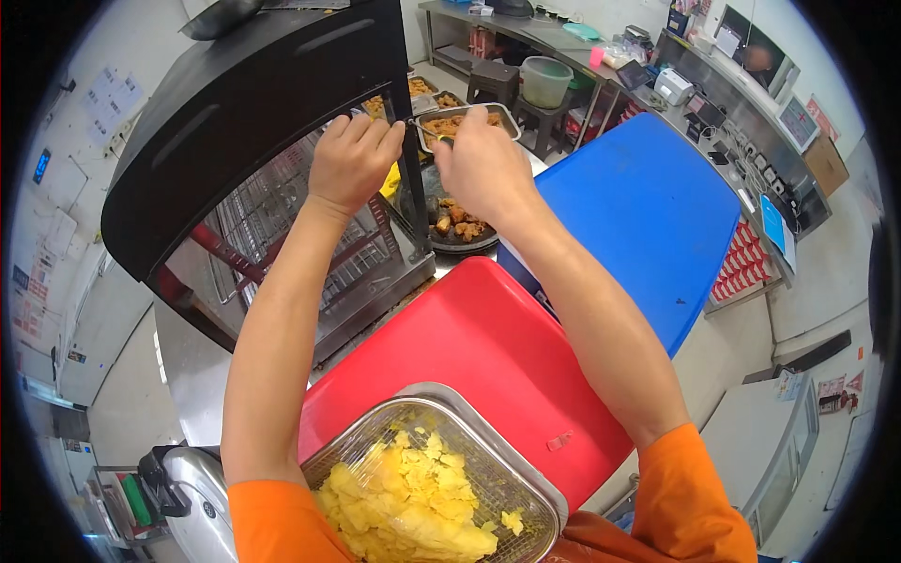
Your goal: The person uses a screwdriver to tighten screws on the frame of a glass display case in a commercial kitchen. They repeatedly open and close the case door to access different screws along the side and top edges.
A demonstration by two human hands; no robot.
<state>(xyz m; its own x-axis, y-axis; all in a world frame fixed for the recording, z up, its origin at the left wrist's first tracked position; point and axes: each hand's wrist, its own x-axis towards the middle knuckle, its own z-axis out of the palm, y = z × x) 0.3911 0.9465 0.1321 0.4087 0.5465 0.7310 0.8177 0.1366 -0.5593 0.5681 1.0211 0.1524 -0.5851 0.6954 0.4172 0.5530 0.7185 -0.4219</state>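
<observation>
Both my hands are stretched forward. My left hand (pixel 357 161) is beside the front post of the black cabinet (pixel 253 117), its fingers bent inward to a narrow shape; I cannot tell if they grip something. My right hand (pixel 488 169) is a little apart from it, with its back toward me and its fingers curved. Next to these fingers there is a slim tool (pixel 439 139), dark with a bit of yellow, and it lies between my two hands, in front of the metal tray (pixel 515 120) with brown fried pieces. The hand covers much of it, so I cannot tell its kind or how firmly it is held.

Below my right hand, a round dark pan (pixel 463 249) carries more fried pieces (pixel 458 221). Inside the cabinet I see wire racks (pixel 272 220). Under my forearms is a red lid (pixel 460 347), and to the right of it a wide blue lid (pixel 648 216). Nearest to my body stands a mesh basket (pixel 488 474) with crumbled yellow food (pixel 404 497). Farther away, a pale green bucket (pixel 545 83) is near a long surface (pixel 554 42).
</observation>
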